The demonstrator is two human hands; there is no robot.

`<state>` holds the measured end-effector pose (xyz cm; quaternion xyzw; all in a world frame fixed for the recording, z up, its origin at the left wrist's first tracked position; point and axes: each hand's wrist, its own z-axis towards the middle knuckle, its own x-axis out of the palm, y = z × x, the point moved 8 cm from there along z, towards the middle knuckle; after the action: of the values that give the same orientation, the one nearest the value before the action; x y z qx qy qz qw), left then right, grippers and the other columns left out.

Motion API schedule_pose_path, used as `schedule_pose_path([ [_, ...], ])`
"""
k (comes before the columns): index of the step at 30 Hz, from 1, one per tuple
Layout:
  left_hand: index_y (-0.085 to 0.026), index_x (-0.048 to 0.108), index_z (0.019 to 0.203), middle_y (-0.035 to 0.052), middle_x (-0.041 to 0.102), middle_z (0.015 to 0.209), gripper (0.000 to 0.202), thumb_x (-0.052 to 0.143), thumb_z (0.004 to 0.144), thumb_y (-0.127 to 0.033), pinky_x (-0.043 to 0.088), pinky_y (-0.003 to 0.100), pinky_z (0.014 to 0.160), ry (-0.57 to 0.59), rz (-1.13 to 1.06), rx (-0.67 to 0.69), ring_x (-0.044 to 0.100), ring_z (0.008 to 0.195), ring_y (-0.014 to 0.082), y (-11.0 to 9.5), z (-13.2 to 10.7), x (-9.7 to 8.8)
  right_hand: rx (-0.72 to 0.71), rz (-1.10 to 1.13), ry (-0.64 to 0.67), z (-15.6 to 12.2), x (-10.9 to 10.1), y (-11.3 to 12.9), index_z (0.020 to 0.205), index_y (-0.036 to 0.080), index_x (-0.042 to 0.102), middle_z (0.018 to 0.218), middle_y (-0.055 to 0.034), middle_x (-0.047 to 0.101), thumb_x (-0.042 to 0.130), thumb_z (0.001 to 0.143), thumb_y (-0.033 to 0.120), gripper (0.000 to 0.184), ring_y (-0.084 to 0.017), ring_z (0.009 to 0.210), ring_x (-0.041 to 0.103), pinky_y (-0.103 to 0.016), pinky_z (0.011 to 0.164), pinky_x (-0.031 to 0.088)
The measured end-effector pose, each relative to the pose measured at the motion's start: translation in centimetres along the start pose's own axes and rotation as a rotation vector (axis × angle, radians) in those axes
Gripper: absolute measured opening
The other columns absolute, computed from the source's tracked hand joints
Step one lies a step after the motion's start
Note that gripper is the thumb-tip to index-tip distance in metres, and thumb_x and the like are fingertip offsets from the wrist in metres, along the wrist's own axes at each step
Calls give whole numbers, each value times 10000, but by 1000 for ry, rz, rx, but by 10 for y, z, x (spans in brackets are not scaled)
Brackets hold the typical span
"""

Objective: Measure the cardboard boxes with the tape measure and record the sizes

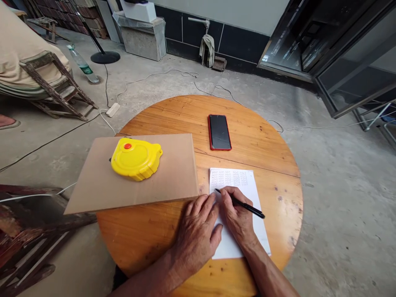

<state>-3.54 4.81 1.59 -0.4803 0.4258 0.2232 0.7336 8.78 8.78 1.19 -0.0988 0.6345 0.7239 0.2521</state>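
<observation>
My right hand (238, 214) grips a black pen (247, 205), its tip at the left side of a white sheet of paper (261, 234), just under several rows of small handwriting. My left hand (201, 227) lies flat, palm down, across the paper's left edge and the wood beside it, its fingers stretched out and holding nothing. Left of the hands, a flat brown cardboard piece (173, 165) rests on the table and juts past its edge. On that cardboard sits a yellow case with a red button (137, 159), shaped like a tape measure.
The round wooden table (173, 113) carries a red-cased phone (219, 133) beyond the paper. On the concrete floor are a power strip (113, 110) with cables, a water bottle (83, 66) and a wooden stool (58, 84). A glass door (359, 68) stands ajar at right.
</observation>
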Motion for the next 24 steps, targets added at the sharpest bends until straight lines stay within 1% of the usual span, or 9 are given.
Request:
schedule_pose_path([
  [15, -172, 462, 1427, 62, 504, 1469, 582, 573, 856, -190, 369, 471, 1089, 14, -16, -13, 422, 1325, 285, 2, -2, 4, 22, -7, 37, -1, 5, 1, 781, 193, 649, 685, 12, 655, 547, 930, 303, 211, -133, 617, 577, -244, 614, 472],
  [24, -173, 466, 1427, 59, 497, 1476, 579, 564, 855, -180, 358, 464, 1092, 15, -29, -10, 421, 1325, 285, 2, -1, 2, 19, -31, 11, 0, 3, 1, 780, 190, 647, 674, 13, 652, 545, 926, 307, 214, -132, 602, 572, -243, 595, 467],
])
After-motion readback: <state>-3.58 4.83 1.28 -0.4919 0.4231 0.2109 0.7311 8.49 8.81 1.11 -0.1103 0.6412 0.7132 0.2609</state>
